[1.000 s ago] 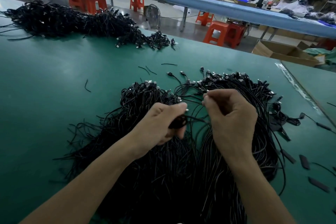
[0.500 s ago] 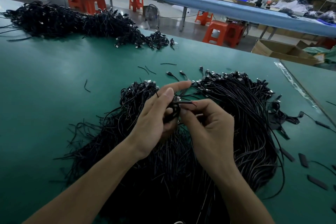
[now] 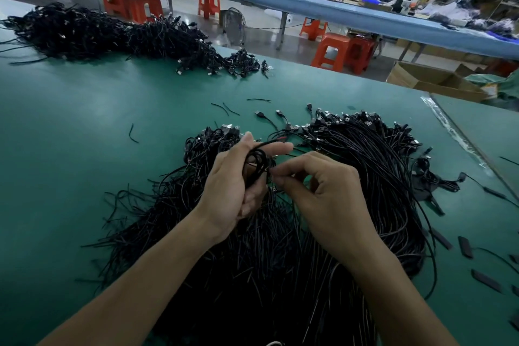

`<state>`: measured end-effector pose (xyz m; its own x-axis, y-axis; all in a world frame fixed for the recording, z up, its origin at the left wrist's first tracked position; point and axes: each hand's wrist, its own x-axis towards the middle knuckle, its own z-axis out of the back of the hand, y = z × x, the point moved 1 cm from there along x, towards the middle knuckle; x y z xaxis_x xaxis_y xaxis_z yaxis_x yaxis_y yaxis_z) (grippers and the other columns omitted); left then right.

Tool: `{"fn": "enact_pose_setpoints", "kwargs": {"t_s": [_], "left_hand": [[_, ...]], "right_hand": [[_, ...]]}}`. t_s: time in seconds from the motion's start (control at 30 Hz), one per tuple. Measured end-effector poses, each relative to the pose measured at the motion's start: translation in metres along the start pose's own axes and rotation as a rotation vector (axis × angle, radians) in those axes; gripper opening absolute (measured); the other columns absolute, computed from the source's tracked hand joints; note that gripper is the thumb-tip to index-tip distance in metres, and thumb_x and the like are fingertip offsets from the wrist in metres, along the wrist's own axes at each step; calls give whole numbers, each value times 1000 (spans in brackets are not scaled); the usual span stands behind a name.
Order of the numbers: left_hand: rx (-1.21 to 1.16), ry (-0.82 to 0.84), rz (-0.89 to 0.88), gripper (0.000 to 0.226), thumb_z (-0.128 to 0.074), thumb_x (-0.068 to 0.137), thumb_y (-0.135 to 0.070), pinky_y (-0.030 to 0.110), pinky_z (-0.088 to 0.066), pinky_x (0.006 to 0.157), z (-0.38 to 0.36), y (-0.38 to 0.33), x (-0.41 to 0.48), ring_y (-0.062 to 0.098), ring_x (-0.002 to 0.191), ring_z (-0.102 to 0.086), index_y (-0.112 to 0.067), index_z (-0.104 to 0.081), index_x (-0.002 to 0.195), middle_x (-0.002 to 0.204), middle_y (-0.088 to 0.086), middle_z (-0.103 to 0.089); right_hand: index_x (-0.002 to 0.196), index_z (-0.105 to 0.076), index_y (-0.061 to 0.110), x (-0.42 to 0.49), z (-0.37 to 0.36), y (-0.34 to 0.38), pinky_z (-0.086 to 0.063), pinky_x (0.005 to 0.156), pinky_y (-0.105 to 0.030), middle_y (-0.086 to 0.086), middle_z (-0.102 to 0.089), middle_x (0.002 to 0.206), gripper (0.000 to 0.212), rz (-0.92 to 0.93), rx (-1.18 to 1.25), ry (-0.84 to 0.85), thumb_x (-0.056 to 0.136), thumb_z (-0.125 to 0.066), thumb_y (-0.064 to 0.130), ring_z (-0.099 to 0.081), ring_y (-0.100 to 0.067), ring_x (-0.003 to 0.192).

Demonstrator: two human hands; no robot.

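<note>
My L hand (image 3: 238,188) holds a small cable coil (image 3: 257,163), black, a few loops bunched btwn thumb and fingers, w/ the forefinger stretched out past it to the right. My R hand (image 3: 325,194) is closed in a pinch: thumb and forefinger tips nip the same cable coil at its right edge, other fingers curled under. Exactly which strand the pinch has, can't tell, too dark and tangled. Both hands are touching at the coil, held up just above the cables below.

Under the hands, approx centre of the green table (image 3: 84,154), lies a big cable heap (image 3: 373,177), plugs all at the far end, cut ends spread toward me. It runs from under my L wrist across to well right of my R arm.

Just beyond the heap: a few loose plugs (image 3: 261,114) and short wire scraps (image 3: 133,133). Right of it, near the table edge, flat black strips (image 3: 464,246) lie scattered.

Far left corner of the table: a second long cable heap (image 3: 98,34), well apart from mine. Past the table edge: orange stools (image 3: 337,50), a cardboard box (image 3: 429,81), a floor fan (image 3: 234,25), and a long blue bench (image 3: 323,8).
</note>
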<state>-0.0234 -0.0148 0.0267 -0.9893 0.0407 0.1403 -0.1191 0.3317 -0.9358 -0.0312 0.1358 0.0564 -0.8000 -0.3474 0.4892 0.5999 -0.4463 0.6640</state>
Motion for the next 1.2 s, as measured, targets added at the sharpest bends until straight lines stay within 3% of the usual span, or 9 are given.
{"fn": "enact_pose_setpoints", "kwargs": {"t_s": [0.2,0.33,0.47,0.57,0.73,0.87,0.93,1.03,1.2], "left_hand": [[79,-140,7,60,-29,107,-45,14,-26,36,-2,1,5,10,27,-26,-16,-78,87,38,-2,-36],[101,-99,190,65,-36,105,-48,12,-23,35,-2,1,6,10,27,-25,-17,-60,53,39,-3,-32],[269,65,439,49,-40,105,-40,12,-19,38,9,4,4,10,33,-21,-17,-54,65,45,-2,-30],[269,125,586,49,-37,104,-30,8,-18,37,11,8,2,7,30,-22,-19,-49,58,42,-3,-31],[23,210,724,65,-37,92,-70,4,-16,34,12,8,5,4,28,-16,-23,-36,47,43,-7,-18],[-84,422,728,69,-59,66,-87,5,-19,35,16,3,1,0,30,-18,-23,-33,60,47,-8,-20],[-45,546,670,50,-76,71,-62,6,-20,35,20,0,-2,-2,34,-21,-22,-46,72,52,-8,-25],[107,655,573,22,-79,70,-15,11,-21,37,21,-8,-5,2,38,-22,-22,-62,82,55,-3,-25],[321,614,578,27,-78,74,-4,11,-19,37,11,-8,-5,4,37,-24,-23,-60,66,52,-4,-31]], "right_hand": [[90,-76,19,-3,-6,8,-53,80,-33,9,-69,95,8,235,-188,29,87,-72,12,-62,-12,94],[91,-75,7,-10,-9,8,-56,67,-41,-4,-70,98,7,536,-481,23,90,-68,5,-64,-25,94],[86,-72,9,-6,-4,11,-52,78,-38,-6,-68,105,5,675,-586,125,86,-69,5,-62,-25,100],[90,-72,12,-3,-3,10,-53,74,-38,-2,-65,102,7,555,-483,234,86,-66,10,-61,-22,94],[86,-75,11,-3,-5,2,-53,75,-35,-1,-64,98,6,325,-223,183,87,-69,13,-62,-18,90],[83,-76,13,3,0,1,-49,80,-24,3,-64,102,4,238,-88,262,85,-73,12,-63,-10,91],[80,-76,16,5,4,2,-46,74,-15,8,-64,103,6,167,0,308,82,-76,10,-62,-5,82],[80,-77,24,5,7,3,-42,66,-11,13,-61,117,10,112,17,366,82,-77,14,-60,-6,71],[83,-78,21,3,6,7,-49,75,-21,13,-63,101,10,191,-91,398,84,-74,12,-62,-4,89]]}}
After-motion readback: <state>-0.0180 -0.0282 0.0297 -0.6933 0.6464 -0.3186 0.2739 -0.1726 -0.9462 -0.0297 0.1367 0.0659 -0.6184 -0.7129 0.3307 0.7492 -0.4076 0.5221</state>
